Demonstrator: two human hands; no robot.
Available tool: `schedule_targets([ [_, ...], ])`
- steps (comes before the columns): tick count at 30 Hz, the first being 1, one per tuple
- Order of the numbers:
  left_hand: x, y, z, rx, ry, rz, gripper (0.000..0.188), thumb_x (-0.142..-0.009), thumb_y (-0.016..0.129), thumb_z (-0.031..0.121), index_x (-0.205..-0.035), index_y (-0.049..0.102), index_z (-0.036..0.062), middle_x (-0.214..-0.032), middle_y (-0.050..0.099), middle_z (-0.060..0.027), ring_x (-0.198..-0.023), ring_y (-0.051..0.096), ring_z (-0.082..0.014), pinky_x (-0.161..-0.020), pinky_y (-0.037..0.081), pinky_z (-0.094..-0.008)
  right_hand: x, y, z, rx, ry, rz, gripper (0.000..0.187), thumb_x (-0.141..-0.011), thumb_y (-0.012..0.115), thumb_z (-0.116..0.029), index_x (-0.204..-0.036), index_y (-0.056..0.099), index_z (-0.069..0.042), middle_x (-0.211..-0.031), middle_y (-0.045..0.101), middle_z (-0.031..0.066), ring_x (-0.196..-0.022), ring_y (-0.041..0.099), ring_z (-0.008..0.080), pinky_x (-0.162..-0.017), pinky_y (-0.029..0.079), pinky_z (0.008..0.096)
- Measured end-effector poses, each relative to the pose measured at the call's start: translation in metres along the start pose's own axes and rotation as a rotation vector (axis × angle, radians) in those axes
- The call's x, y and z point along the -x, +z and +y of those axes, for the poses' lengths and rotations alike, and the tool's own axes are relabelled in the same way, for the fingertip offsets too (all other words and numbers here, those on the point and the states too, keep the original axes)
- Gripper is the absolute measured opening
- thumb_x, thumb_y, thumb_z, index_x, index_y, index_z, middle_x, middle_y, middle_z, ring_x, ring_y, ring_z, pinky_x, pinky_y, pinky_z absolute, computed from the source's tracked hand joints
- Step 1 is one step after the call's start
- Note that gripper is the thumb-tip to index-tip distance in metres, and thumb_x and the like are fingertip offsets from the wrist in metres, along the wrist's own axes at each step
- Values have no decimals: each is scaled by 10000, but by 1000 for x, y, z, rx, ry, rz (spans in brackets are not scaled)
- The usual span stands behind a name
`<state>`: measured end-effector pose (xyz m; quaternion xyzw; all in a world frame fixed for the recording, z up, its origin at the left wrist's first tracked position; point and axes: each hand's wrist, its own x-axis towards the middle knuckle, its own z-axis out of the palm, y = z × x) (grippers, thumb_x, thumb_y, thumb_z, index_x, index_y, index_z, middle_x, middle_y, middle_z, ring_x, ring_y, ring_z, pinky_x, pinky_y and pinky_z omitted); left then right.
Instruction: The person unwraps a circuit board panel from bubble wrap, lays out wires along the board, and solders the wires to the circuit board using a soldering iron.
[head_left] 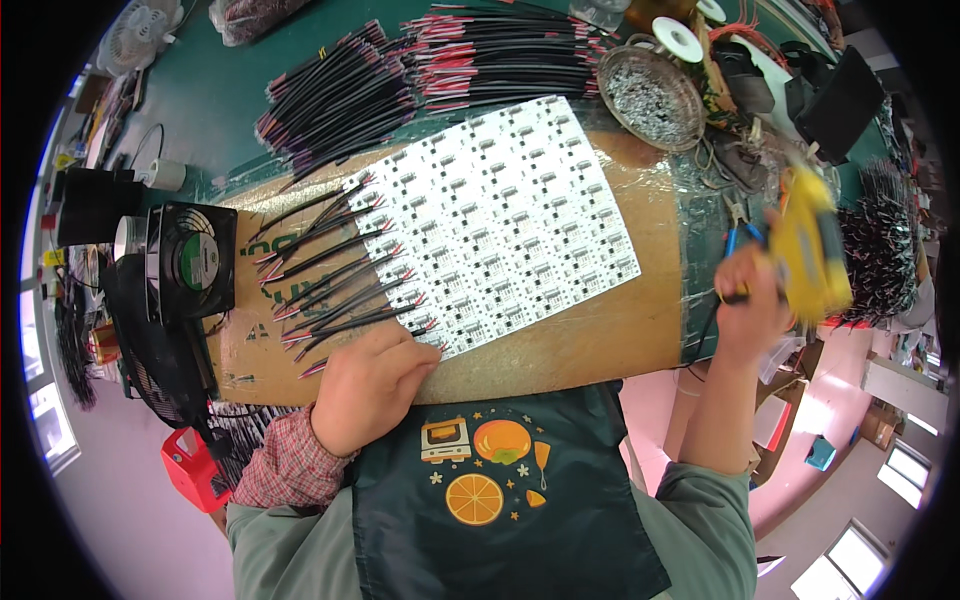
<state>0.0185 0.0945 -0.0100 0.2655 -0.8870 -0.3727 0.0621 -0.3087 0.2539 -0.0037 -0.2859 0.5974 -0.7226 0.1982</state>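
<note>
Head view, left hand: my left hand (pixel 368 385) lies curled, knuckles up, on the near edge of the cardboard board (pixel 590 340), its fingertips pressing the nearest black wire (pixel 345 350) at the near left corner of the white circuit panel (pixel 500 215).
Head view, right hand: my right hand (pixel 752 300) is closed in a fist around a yellow tool (pixel 812 250), blurred, held up off the board's right end.
Head view, panel: the white circuit panel lies flat in the middle of the board, tilted, with a row of black wires with red tips (pixel 330 270) fanned along its left edge.
Head view, surroundings: bundles of black-and-red wires (pixel 420 70) lie on the green desk (pixel 220 100) beyond the board; a round metal dish (pixel 650 97) sits past the far right corner; a black fan (pixel 190 258) stands at the board's left end.
</note>
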Motion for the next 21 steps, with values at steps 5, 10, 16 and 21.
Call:
schedule_targets([
  [5, -1, -1, -1, -23, 81, 54, 85, -787, 694, 66, -870, 695, 85, -766, 595, -82, -690, 612, -281, -592, 495, -373, -8, 5, 7, 73, 106, 69, 520, -900, 588, -207, -1315, 444, 71, -610, 457, 6, -495, 426, 80, -465, 365, 236],
  [10, 3, -1, 0, 42, 45, 36, 84, -779, 696, 40, -861, 698, 58, -750, 596, -90, -703, 603, -275, -619, 483, -362, 8, 7, 29, -189, 180, -4, 550, -901, 588, -191, -1348, 387, 59, -649, 489, 38, -509, 439, 98, -470, 386, 243],
  [16, 3, -5, -2, 14, 104, 9, 73, -788, 698, 68, -861, 697, 64, -773, 616, -82, -721, 618, -271, -630, 497, -362, 11, 10, 43, -174, 200, -47, 572, -910, 586, -229, -1364, 377, 48, -657, 464, 19, -504, 429, 102, -475, 383, 254],
  [21, 1, -9, -2, 4, 93, -130, 99, -809, 669, 120, -898, 684, 78, -839, 620, -75, -778, 623, -265, -664, 510, -355, 7, 8, 48, -135, 181, -79, 593, -919, 601, -297, -1372, 388, 20, -658, 447, 13, -517, 439, 105, -481, 383, 254],
])
